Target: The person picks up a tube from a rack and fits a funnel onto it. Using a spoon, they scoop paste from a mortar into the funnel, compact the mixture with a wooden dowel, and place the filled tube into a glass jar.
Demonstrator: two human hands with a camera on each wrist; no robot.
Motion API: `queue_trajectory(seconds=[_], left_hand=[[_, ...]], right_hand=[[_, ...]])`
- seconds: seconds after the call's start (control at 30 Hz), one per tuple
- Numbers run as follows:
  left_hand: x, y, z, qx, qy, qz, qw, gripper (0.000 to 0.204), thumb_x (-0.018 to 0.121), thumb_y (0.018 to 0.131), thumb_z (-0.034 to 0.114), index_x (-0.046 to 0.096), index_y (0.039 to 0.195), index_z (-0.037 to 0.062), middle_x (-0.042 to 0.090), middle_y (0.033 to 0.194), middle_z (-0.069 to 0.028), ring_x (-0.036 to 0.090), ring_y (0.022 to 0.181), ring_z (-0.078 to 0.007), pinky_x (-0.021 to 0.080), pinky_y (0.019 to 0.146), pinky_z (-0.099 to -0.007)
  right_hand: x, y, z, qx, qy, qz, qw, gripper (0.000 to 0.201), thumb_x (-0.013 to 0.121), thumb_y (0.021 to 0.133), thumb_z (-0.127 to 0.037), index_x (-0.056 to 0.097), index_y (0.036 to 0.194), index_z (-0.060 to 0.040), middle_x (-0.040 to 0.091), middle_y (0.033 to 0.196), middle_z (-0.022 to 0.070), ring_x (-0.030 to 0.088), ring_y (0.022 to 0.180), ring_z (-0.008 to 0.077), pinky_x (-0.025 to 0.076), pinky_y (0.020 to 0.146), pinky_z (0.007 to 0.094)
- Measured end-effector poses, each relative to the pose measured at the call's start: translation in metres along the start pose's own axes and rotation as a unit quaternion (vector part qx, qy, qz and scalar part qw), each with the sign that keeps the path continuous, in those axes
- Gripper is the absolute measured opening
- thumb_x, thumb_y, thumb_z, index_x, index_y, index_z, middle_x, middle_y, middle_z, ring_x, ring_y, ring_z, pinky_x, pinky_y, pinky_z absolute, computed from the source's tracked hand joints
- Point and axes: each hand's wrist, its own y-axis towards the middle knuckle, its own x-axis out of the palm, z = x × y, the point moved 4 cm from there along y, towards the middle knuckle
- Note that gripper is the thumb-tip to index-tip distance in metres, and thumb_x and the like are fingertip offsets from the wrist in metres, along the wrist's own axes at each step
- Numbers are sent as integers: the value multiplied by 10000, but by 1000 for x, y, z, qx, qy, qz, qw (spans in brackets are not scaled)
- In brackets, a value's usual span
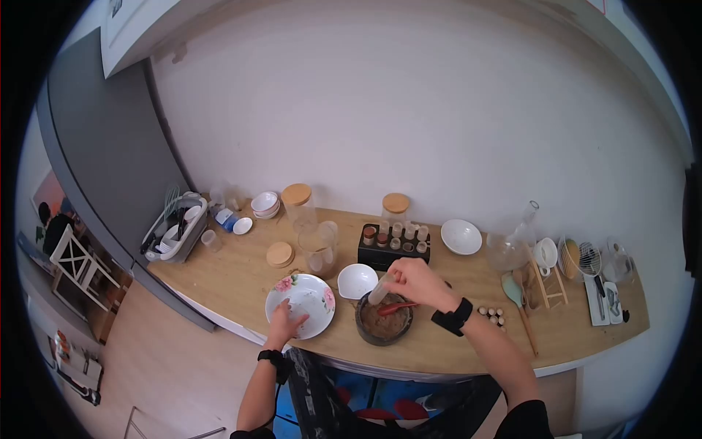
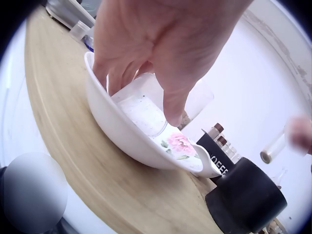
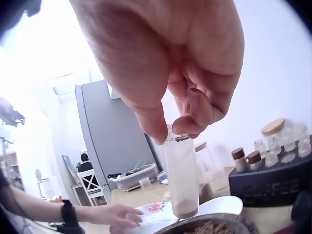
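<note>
My right hand [image 1: 420, 284] pinches the upper end of a clear glass tube [image 3: 181, 175] between thumb and fingers. A little brown powder lies at the tube's bottom, and brown crumbs cling near its top. The tube is tilted in the head view, over the back left of a dark round bowl [image 1: 380, 341]. Brown powder [image 1: 386, 323] fills that bowl, and a red spoon [image 1: 387, 310] lies across it. At the left, my left hand [image 1: 285, 322] reaches over a white flower-patterned bowl [image 1: 322, 316], fingers spread. No held object shows in its fingers.
Behind the dark bowl stand a white spouted bowl [image 1: 357, 281] and a black rack [image 1: 376, 256] of small tubes. Glass jars [image 1: 316, 252] stand back left. A green spatula [image 1: 513, 291], several small corks [image 1: 491, 314] and a glass decanter [image 1: 506, 252] are to the right.
</note>
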Motion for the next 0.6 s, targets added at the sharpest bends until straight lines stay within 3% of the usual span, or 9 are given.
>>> queue_trajectory(seconds=[0.13,0.2,0.23,0.27,0.3,0.5,0.6], left_hand=[[-21,-10,50,19,-30,32,999,734,808,703,252,462,1260,-78,609,1074,-214,623,952,-278,510,827,-339],[-26,-15,77,30,-190,63,979,720,801,716,229,448,1267,-69,606,1086,-202,607,1006,-255,510,846,-349],[-24,-17,88,30,-190,64,979,720,801,716,229,448,1267,-69,606,1086,-202,607,1006,-255,510,846,-349],[-21,-19,98,40,-268,54,961,703,794,725,182,436,1278,-62,593,1118,-179,591,1038,-233,508,858,-344],[-19,-21,109,49,-344,43,937,690,786,733,135,424,1289,-55,580,1151,-156,575,1070,-212,506,870,-338],[3,-34,175,76,-493,-37,866,694,778,725,51,405,1302,-45,538,1215,-157,540,1124,-220,473,943,-347],[13,-37,192,83,-546,-84,830,701,780,717,34,401,1301,-46,531,1232,-172,522,1152,-230,465,957,-350]], right_hand=[[39,-13,8,-1,-24,-15,1000,280,689,759,-190,615,848,64,620,825,220,620,771,355,496,688,406],[52,-19,10,11,-26,-21,999,274,684,760,-185,613,849,65,619,842,230,612,787,373,491,704,421],[56,-21,10,22,-20,-15,999,274,682,760,-184,611,849,66,618,838,235,606,789,384,487,710,428],[61,-23,10,32,-14,-8,999,274,679,760,-182,609,848,68,617,835,241,600,791,395,483,715,435],[66,-24,11,33,-21,3,999,272,688,757,-181,614,859,60,624,815,216,608,756,358,487,692,422],[86,-41,13,89,63,105,989,261,721,743,-164,629,915,11,595,715,131,586,632,261,464,605,365],[88,-48,10,87,96,134,982,262,725,740,-150,624,927,3,573,680,122,568,595,266,452,578,365]])
